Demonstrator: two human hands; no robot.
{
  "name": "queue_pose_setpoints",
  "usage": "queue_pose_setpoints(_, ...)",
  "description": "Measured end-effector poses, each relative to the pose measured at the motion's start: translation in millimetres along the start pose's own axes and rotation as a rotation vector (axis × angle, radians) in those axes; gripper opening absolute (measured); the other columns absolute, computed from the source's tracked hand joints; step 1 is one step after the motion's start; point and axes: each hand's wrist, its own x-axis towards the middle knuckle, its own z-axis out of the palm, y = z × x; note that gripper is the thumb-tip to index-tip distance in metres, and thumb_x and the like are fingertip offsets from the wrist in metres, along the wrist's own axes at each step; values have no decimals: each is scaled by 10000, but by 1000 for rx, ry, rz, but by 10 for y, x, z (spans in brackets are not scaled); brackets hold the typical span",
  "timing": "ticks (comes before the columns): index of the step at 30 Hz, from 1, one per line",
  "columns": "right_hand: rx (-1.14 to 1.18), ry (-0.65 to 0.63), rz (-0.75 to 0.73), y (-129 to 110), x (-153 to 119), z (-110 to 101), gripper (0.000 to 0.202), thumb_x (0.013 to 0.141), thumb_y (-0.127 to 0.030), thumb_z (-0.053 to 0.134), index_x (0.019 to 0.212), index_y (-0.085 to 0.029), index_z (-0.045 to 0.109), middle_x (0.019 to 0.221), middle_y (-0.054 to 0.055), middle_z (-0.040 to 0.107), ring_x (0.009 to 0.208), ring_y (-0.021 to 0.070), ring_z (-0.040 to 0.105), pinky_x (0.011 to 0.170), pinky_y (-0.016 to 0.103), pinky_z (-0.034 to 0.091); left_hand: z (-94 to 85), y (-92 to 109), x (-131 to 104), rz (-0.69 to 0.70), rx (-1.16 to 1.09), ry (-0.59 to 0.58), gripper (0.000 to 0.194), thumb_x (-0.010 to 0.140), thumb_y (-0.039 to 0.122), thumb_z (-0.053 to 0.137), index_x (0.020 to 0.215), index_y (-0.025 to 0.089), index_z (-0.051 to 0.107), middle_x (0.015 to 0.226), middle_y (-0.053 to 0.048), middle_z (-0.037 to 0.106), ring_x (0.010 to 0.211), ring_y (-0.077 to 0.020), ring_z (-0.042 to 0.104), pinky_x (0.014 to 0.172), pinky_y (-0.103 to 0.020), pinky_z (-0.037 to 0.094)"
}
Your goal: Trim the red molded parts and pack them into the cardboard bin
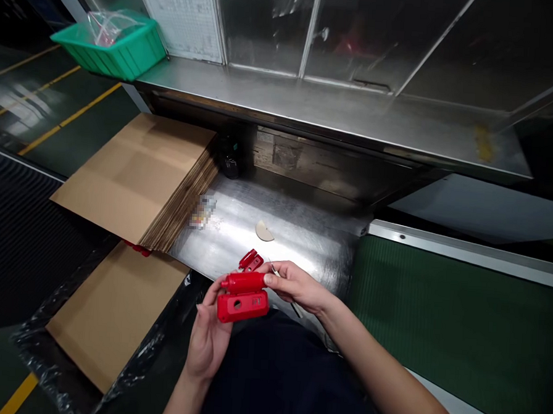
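Observation:
Above my lap, a glossy red moulded plastic part [242,306] is held between both hands. It has a rounded cylinder along the top and a flat block with a round hole below. My left hand [209,336] grips its left end from behind and below, fingers partly hidden. My right hand [295,285] pinches the right end, thumb on the cylinder. A thin knife-like tool [296,308] is tucked in the right hand; its kind is unclear. Just beyond, similar smaller-looking red parts [251,260] lie on the metal table [321,234].
A beige half-round piece [264,232] and a dark bottle [230,158] stand farther back. Stacked cardboard sheets [134,168] are at left, above a black-lined bin [143,354] with cardboard. A green conveyor belt [455,327] runs at right. A green crate [127,54] sits on the shelf [273,95].

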Motion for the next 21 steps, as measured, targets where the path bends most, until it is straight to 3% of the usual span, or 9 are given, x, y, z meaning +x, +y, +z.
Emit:
queue_pose_setpoints(2,-48,-75,-37,-28,-11,28,542,886,-624,727,1053,-110,684,667,-26,495,488,45,324,430,204,217,-21,7,-5,-142,-97,-83,669,1002,706,464,1479,253,584,1592,-138,464,1473,-357,422,1189,-495,406)
queue_pose_setpoints(4,-75,-153,-103,-37,-12,57,503,924,-594,698,1037,-104,711,768,23,607,614,73,493,544,188,377,-25,15,-23,-231,-110,-200,754,929,716,604,1507,235,562,1613,-157,430,1454,-401,436,1190,-534,394)
queue_pose_setpoints(7,-107,-217,-120,-37,-12,94,514,949,-582,672,1097,-94,738,991,95,707,839,141,627,781,243,484,33,31,-59,-256,-37,-319,923,774,658,827,1540,245,522,1622,-176,405,1426,-455,451,1170,-590,400)
queue_pose_setpoints(9,-107,-224,-91,-32,-19,122,537,950,-599,659,1140,-104,740,1002,97,714,824,151,634,769,255,484,97,41,-80,-244,19,-318,1025,690,649,894,1556,270,499,1620,-177,399,1438,-477,423,1167,-618,392)
queue_pose_setpoints(13,-76,-174,-77,-6,-66,200,494,977,-591,620,1126,-133,730,987,80,695,841,169,639,791,277,484,175,50,-111,-253,86,-259,1161,600,655,938,1588,293,446,1600,-194,413,1428,-507,422,1139,-662,406)
queue_pose_setpoints(18,-203,-9,-127,49,-162,269,447,973,-580,626,1150,-171,597,1086,70,647,925,183,597,803,285,475,110,31,-131,-183,159,-303,1098,658,654,909,1586,282,457,1617,-166,402,1516,-460,305,1253,-604,238)
queue_pose_setpoints(21,-393,129,-75,44,-217,312,422,959,-577,638,1124,-209,514,1011,33,650,853,176,575,732,279,434,25,-6,-144,-188,156,-348,1028,708,593,907,1584,290,461,1609,-156,420,1515,-449,315,1256,-598,229)
